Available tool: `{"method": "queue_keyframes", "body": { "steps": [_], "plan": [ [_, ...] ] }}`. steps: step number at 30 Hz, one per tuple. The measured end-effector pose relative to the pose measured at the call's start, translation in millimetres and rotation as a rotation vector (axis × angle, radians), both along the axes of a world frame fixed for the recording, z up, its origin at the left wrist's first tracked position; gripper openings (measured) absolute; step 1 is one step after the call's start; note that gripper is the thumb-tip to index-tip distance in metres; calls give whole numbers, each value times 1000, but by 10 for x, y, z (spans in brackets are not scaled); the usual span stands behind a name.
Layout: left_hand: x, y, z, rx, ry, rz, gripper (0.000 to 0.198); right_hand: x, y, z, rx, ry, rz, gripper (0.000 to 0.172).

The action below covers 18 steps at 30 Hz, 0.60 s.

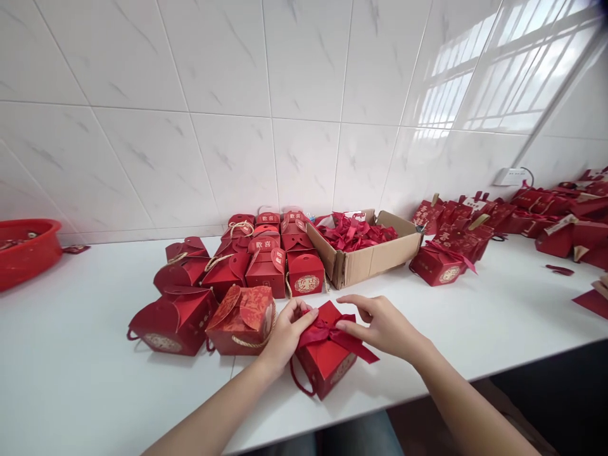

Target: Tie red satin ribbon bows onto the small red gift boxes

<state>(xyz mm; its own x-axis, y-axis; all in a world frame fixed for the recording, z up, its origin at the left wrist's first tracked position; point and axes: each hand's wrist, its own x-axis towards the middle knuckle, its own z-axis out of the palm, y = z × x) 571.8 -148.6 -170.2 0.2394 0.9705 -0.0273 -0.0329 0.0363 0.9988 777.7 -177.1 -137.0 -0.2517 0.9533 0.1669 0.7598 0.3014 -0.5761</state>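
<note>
Red gift box point(323, 364) appears to rest on the desk point(85, 380) at the lower centre of the frame, one corner turned toward the bottom edge, with a ribbon bow point(337, 332) across its top and a cord handle point(304, 391) hanging at its left side. Working the bow well would call for a light, steady hold on one side while the other side is adjusted, so that the knot stays over the middle of the lid and the folded flaps are not crushed. Spreading the loops and tails gently, without tugging hard, should stop the box from twisting.

Left hand point(285, 329) is at the box's upper-left edge, its grip closed, thumb against bent fingers, apparently pinching the bow's left side; whether cardboard is caught as well, I cannot tell. Right hand point(387, 326) comes in from the right with its grip partly open: the thumb seems to touch the ribbon near the knot, the index finger is raised above and apart from it, and nothing is clamped between them. So the box lies between both grips, just below them in the frame.
</note>
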Motion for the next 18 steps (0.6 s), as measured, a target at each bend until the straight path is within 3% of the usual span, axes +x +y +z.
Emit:
{"method": "queue_keyframes", "body": {
  "steps": [3,5,12,18],
  "plan": [
    [-1,0,-22,-63,-81,-19,27,-40,-47,18,34,-91,-18,64],
    [-16,6,-38,-138,-155,-79,27,-49,-60,15,6,-103,-5,61],
    [-39,-7,-119,-271,-408,-296,26,72,-104,-49,-144,91,104,56],
    [-6,23,-216,-229,-430,-283,25,370,-150,-91,-204,139,2,57]
  ]
}}
